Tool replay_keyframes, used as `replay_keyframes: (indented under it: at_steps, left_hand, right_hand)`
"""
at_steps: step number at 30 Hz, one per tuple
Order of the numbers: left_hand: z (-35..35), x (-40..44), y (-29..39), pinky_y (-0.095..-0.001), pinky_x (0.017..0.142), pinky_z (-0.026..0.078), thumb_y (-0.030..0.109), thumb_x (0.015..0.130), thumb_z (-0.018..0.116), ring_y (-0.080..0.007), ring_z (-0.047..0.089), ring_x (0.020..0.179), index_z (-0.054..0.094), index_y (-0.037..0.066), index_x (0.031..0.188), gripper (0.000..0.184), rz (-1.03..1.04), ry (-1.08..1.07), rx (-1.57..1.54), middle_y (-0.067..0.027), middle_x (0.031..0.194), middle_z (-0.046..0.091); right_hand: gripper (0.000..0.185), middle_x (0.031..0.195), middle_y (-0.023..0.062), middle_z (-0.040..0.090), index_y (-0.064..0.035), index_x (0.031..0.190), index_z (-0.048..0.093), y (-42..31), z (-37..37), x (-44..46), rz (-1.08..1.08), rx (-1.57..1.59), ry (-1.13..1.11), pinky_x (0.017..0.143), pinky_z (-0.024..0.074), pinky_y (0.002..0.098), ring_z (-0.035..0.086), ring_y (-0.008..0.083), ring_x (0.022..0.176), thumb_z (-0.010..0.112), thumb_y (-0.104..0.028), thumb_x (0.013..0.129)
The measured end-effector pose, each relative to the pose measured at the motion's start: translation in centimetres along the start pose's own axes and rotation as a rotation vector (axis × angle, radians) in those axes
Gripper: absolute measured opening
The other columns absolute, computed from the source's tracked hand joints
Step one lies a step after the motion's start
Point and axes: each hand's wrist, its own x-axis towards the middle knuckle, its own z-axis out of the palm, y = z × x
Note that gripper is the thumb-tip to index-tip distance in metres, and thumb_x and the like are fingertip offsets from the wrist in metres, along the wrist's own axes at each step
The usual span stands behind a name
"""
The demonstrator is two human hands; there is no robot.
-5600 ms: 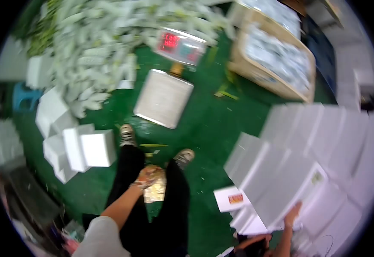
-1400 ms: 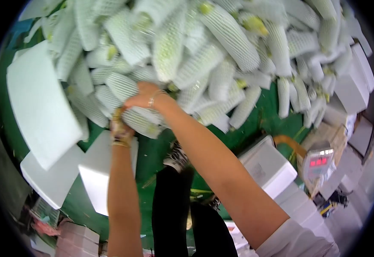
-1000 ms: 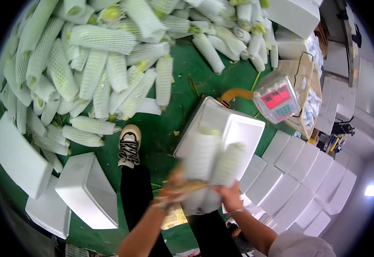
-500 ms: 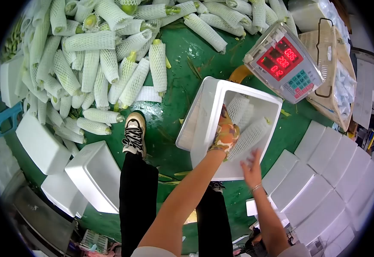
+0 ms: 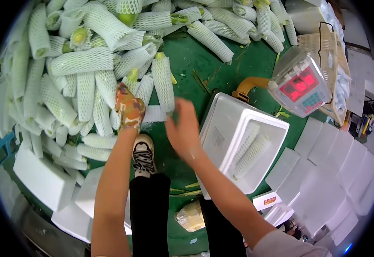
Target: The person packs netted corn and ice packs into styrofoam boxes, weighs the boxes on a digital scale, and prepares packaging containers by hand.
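Note:
My left hand (image 5: 130, 107), in a camouflage-patterned glove, lies at the front of the pile. Its fingers close over the lower part of a net-sleeved vegetable (image 5: 144, 91), whose far side they hide. Bare and blurred, my right hand (image 5: 182, 128) is in the air just below another net-sleeved vegetable (image 5: 163, 83), its thumb apart from the fingers and nothing visible in it. To the right, a white foam box (image 5: 221, 115) holds two sleeved vegetables (image 5: 252, 155) side by side.
A scale display (image 5: 300, 85) with red digits stands behind the box. White foam boxes (image 5: 319, 171) are stacked at right, and more foam boxes (image 5: 43, 175) lie at left. A plastic crate (image 5: 326, 64) stands back right. My shoe (image 5: 143, 156) is below the pile.
My left hand has left the foam box and moved left to the pile. My right hand has moved up and left from the box's near edge. The view has shifted somewhat.

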Motion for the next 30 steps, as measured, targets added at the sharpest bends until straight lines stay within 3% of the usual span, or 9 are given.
replay_keyframes:
  at_steps: [5, 8, 12, 15, 20, 22, 24, 26, 30]
  left_hand:
    - [7.8, 2.7, -5.4, -0.0435, 0.096, 0.038, 0.029, 0.075, 0.060, -0.0342, 0.045, 0.116, 0.049, -0.003, 0.120, 0.057, 0.154, 0.187, 0.237, -0.0222, 0.124, 0.049]
    - [-2.6, 4.9, -0.8, -0.0434, 0.089, 0.044, 0.027, 0.072, 0.064, -0.0341, 0.046, 0.115, 0.051, -0.003, 0.116, 0.055, -0.139, -0.354, -0.134, -0.0225, 0.117, 0.052]
    - [1.6, 4.8, -5.1, -0.0412, 0.086, 0.045, 0.038, 0.068, 0.071, -0.0362, 0.058, 0.095, 0.049, 0.000, 0.120, 0.067, 0.493, -0.040, 0.047, -0.0204, 0.101, 0.061]
    - [-0.3, 4.2, -4.1, -0.0418, 0.094, 0.041, 0.039, 0.069, 0.071, -0.0351, 0.053, 0.104, 0.050, 0.000, 0.119, 0.067, 0.360, -0.387, -0.596, -0.0223, 0.118, 0.053]
    - [-7.0, 4.9, 3.0, -0.0359, 0.090, 0.040, 0.038, 0.076, 0.060, -0.0296, 0.052, 0.103, 0.056, 0.001, 0.112, 0.052, -0.188, -0.851, -0.569, -0.0179, 0.114, 0.054]
    - [-2.3, 4.7, -1.0, -0.0346, 0.081, 0.044, 0.036, 0.079, 0.057, -0.0258, 0.055, 0.091, 0.063, 0.010, 0.101, 0.034, 0.019, -0.666, -0.775, -0.0133, 0.096, 0.057]
    - [-4.2, 2.4, -3.2, -0.0368, 0.081, 0.047, 0.029, 0.074, 0.065, -0.0249, 0.057, 0.092, 0.059, 0.010, 0.110, 0.042, 0.796, -0.392, -0.589, -0.0135, 0.105, 0.057]
    - [-9.2, -2.8, -1.8, -0.0399, 0.081, 0.051, 0.014, 0.066, 0.072, -0.0251, 0.057, 0.100, 0.049, 0.007, 0.123, 0.062, -0.429, -1.025, -1.576, -0.0125, 0.115, 0.055]
    - [-19.4, -14.1, 9.8, -0.0404, 0.082, 0.052, 0.008, 0.066, 0.073, -0.0259, 0.055, 0.108, 0.036, 0.004, 0.133, 0.077, -0.390, -1.213, -1.558, -0.0124, 0.123, 0.052]
  right_hand:
    - [0.047, 0.108, 0.0248, 0.050, 0.0042, 0.103, 0.044, 8.5, 11.6, 13.0, 0.267, -0.566, -0.110, 0.089, 0.0429, 0.0427, 0.048, 0.0392, 0.105, 0.066, -0.018, 0.067]
    - [0.051, 0.102, 0.0230, 0.055, 0.0035, 0.102, 0.044, 7.6, 8.3, 12.0, 0.373, -0.341, -0.072, 0.083, 0.0465, 0.0450, 0.054, 0.0372, 0.099, 0.069, -0.021, 0.066]
    - [0.053, 0.100, 0.0187, 0.061, 0.0018, 0.105, 0.046, 7.0, 3.3, 4.7, 0.691, 0.350, -0.042, 0.077, 0.0507, 0.0368, 0.063, 0.0285, 0.090, 0.074, -0.010, 0.061]
    - [0.055, 0.105, 0.0121, 0.061, 0.0019, 0.114, 0.049, 10.0, 5.2, 0.3, 0.694, 0.662, -0.164, 0.081, 0.0493, 0.0329, 0.061, 0.0214, 0.091, 0.071, -0.003, 0.063]
    - [0.048, 0.100, 0.0100, 0.060, 0.0010, 0.113, 0.050, 12.0, 9.8, 1.2, 0.778, 1.243, -0.231, 0.079, 0.0490, 0.0350, 0.059, 0.0203, 0.091, 0.064, 0.000, 0.067]
    - [0.049, 0.098, 0.0095, 0.060, 0.0009, 0.112, 0.050, 11.7, 9.5, 0.0, 0.811, 1.320, -0.173, 0.076, 0.0490, 0.0353, 0.058, 0.0210, 0.091, 0.065, -0.001, 0.066]
    - [0.053, 0.099, 0.0091, 0.059, 0.0000, 0.115, 0.048, 9.7, 6.8, -3.6, 0.781, 1.342, -0.059, 0.078, 0.0494, 0.0357, 0.058, 0.0212, 0.091, 0.066, 0.000, 0.066]
    - [0.067, 0.113, 0.0102, 0.056, -0.0013, 0.128, 0.039, 4.6, -0.1, -8.3, 0.832, 1.262, 0.020, 0.087, 0.0471, 0.0360, 0.056, 0.0208, 0.103, 0.067, 0.002, 0.067]
    - [0.077, 0.120, 0.0100, 0.052, -0.0010, 0.132, 0.033, -2.5, -16.5, -16.6, 0.706, 0.909, 0.036, 0.094, 0.0430, 0.0352, 0.052, 0.0197, 0.111, 0.072, -0.002, 0.065]
